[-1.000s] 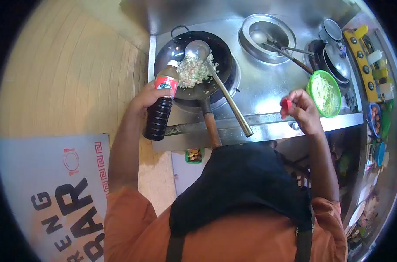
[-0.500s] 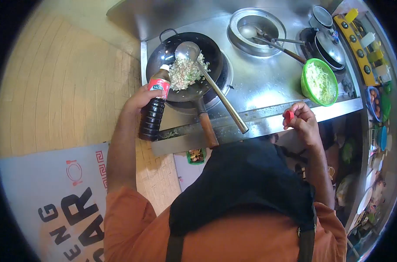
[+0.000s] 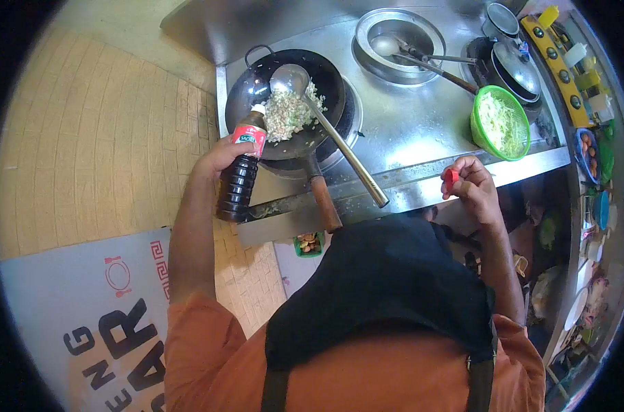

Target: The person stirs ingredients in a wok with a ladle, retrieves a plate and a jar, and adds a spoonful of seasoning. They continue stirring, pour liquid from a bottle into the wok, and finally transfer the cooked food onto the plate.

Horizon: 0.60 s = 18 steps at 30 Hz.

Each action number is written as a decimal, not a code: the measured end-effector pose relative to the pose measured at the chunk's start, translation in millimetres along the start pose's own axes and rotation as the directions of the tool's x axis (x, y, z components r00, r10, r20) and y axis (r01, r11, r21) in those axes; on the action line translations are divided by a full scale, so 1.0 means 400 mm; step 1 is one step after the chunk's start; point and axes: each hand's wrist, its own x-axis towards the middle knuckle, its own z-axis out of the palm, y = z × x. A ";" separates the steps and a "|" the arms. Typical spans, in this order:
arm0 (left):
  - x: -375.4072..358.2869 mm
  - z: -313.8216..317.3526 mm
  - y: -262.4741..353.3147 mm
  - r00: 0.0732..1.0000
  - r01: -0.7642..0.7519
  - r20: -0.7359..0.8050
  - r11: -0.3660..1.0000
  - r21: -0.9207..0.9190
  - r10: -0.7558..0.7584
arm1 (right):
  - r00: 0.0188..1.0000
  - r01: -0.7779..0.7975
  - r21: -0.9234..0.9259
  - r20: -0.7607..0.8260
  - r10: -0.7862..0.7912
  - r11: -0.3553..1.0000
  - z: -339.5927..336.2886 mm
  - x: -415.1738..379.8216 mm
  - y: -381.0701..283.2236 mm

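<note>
Your left hand (image 3: pixel 223 154) is wrapped around the dark sauce bottle (image 3: pixel 236 182), fingers gripping it at the red label, at the near left side of the wok (image 3: pixel 329 89); the bottle's neck shows against the wok's rim, white tip uppermost, though from above you cannot tell how far it is tilted or whether the mouth is clear. Well to the right of the wok, your right hand (image 3: pixel 475 189) pinches a small red cap (image 3: pixel 451 180) between thumb and fingers. Inside the wok lies a heap of rice-like food (image 3: pixel 284 117), with the ladle (image 3: pixel 353 165) resting its bowl at the heap's far edge and its handle slanting out over the wok's near right side. Farther right of the wok, just beyond your right hand, sits a green basket (image 3: pixel 474 127) of shredded greens (image 3: pixel 501 127). The step in hand looks like seasoning, with the bottle apparently uncapped and no stream of sauce visible. Pouring from here would call for bringing the bottle's mouth over the food and tipping it gently, with a firm left grip and the cap kept clear of the wok.
</note>
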 end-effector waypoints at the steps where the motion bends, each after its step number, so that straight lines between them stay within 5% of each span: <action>1: 0.005 -0.004 -0.005 1.000 -0.002 -0.018 1.000 0.002 0.002 | 1.000 0.000 0.001 -0.006 0.000 1.000 0.000 0.000 0.001; 18: 0.035 -0.005 -0.016 0.999 0.036 0.016 0.999 -0.008 -0.036 | 1.000 0.013 0.012 0.011 -0.013 1.000 0.008 -0.004 0.009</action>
